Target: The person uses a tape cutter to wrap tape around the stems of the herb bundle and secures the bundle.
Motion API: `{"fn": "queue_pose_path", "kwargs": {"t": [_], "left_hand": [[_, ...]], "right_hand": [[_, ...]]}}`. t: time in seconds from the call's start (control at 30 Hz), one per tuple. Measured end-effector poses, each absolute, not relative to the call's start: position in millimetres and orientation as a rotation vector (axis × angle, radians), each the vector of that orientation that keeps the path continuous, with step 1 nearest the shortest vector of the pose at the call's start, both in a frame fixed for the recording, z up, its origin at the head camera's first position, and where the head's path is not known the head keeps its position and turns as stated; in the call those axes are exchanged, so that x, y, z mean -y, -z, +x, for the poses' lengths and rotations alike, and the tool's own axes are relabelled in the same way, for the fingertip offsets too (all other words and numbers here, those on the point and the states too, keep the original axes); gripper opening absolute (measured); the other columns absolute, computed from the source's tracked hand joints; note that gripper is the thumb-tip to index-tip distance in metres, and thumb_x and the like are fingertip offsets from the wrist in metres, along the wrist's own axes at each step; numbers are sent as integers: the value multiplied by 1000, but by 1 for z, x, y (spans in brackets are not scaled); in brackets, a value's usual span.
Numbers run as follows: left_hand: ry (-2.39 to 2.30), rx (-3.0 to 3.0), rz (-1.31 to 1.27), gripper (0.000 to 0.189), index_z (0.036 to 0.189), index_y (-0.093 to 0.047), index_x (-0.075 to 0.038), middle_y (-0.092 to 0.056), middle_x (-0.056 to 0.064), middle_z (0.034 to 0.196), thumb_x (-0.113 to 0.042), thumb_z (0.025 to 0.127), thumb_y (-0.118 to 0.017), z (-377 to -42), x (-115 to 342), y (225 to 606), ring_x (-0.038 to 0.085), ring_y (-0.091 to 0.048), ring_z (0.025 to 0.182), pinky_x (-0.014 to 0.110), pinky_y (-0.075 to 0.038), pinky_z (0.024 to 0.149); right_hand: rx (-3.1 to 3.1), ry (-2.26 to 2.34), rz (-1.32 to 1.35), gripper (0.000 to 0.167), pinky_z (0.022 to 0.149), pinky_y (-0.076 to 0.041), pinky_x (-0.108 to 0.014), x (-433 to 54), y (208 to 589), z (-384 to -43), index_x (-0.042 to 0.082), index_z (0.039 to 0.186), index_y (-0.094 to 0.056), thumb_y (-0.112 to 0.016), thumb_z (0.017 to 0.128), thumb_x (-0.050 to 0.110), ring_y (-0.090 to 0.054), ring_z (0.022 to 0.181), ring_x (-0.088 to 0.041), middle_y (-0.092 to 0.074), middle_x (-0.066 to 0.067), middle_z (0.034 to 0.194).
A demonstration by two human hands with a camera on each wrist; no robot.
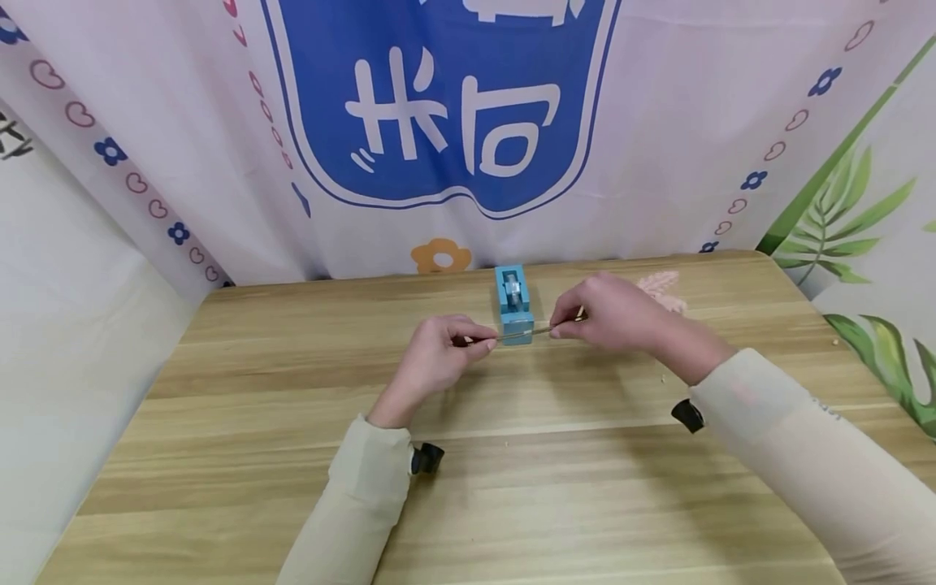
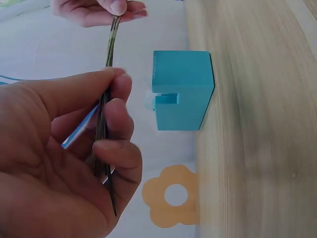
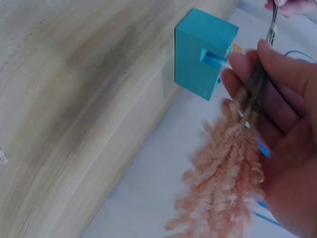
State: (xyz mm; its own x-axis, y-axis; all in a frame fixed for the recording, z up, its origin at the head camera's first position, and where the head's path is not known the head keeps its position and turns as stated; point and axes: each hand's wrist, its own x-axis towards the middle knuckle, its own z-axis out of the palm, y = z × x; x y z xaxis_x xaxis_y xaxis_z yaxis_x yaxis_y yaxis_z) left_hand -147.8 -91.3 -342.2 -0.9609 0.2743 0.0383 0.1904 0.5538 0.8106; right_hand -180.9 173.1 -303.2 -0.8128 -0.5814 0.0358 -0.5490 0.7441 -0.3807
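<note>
A bunch of fluffy pink dried flowers (image 3: 223, 173) is held level between both hands, over the front of a blue tape dispenser (image 1: 518, 319). My left hand (image 1: 437, 355) pinches the thin dark stems (image 2: 111, 47) between thumb and fingers, their cut ends lying across its palm in the left wrist view. Closer to the flower heads, my right hand (image 1: 617, 315) grips the same stems with thumb and curled fingers. Between the hands a pale shiny patch shows on the stems; whether it is tape I cannot tell. The dispenser carries a clear roll (image 1: 513, 288).
The dispenser stands near the back edge of a wooden table (image 1: 292, 455). Right behind hangs a printed white curtain (image 1: 658, 162). Small pale crumbs lie on the tabletop, mostly at the right.
</note>
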Motion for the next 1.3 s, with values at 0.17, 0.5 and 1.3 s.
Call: {"fn": "queue_pose_path", "kwargs": {"t": [0.17, 0.5, 1.3], "left_hand": [[-1272, -2692, 386, 19, 113, -85, -8, -81, 7, 109, -22, 103, -75, -148, 93, 341, 19, -60, 80, 28, -49, 68], [-1349, -2716, 399, 15, 111, -85, -5, -81, 10, 109, -13, 102, -75, -151, 95, 343, 19, -61, 81, 27, -49, 66], [-1355, -2752, 374, 16, 114, -84, -4, -80, 10, 111, -11, 102, -75, -151, 92, 352, 20, -63, 86, 27, -50, 71]], "right_hand": [[-2962, 393, -961, 12, 73, -58, -39, -167, 307, -176, 21, 81, -82, -87, 91, 16, -66, 74, -8, -77, 9, 80], [-2914, 493, -928, 6, 76, -55, -37, -167, 317, -180, 14, 95, -81, -86, 93, 17, -63, 79, -14, -74, 3, 86], [-2879, 640, -908, 8, 82, -60, -43, -163, 324, -185, 12, 101, -84, -79, 99, 17, -73, 85, -14, -83, 1, 97]]}}
